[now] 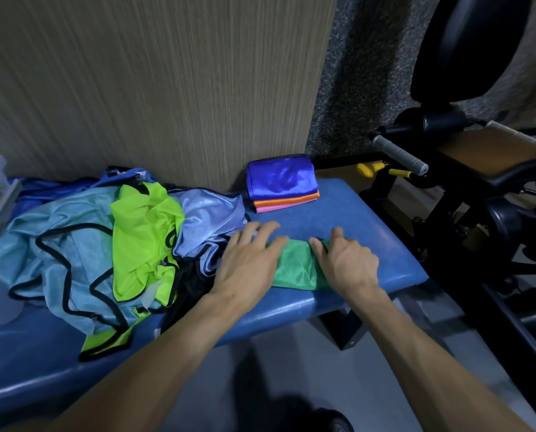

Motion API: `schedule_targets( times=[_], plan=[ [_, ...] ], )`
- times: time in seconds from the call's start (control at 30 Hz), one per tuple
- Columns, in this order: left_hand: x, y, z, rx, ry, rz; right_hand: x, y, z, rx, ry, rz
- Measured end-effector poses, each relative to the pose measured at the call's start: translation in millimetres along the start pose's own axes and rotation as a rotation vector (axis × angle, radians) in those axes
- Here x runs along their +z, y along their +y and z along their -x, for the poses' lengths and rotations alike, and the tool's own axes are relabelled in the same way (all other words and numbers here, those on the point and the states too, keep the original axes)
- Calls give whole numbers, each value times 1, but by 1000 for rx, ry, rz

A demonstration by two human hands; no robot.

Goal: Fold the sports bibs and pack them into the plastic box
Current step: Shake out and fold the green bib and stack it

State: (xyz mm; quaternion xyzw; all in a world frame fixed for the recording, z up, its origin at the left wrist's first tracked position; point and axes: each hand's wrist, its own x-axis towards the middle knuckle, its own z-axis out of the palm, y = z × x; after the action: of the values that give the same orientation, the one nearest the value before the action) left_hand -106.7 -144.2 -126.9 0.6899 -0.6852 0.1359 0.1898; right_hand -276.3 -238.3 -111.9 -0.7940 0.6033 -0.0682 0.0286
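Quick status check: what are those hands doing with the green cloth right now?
Left hand flat, right hand gripping green bib. Three folded bibs stacked behind. Loose pile still unfolded.

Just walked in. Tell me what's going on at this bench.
A person is folding sports bibs on a padded blue bench. The left hand presses flat on a dark green mesh bib, while the right hand curls its fingers over the bib's right edge. Three folded bibs, shiny blue on orange on pink, sit stacked by the wall. A loose heap of light blue and neon green bibs waits to the left.
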Motion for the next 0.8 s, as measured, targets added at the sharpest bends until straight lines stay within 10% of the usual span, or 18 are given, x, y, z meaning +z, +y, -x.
schedule_targets(
  times=[0.23,0.8],
  plan=[
    [6,-8,13,96,-392,26,4,3,1,-54,-6,-61],
    [-1,-8,12,18,-405,152,-10,6,-29,71,-195,-454]
  ],
)
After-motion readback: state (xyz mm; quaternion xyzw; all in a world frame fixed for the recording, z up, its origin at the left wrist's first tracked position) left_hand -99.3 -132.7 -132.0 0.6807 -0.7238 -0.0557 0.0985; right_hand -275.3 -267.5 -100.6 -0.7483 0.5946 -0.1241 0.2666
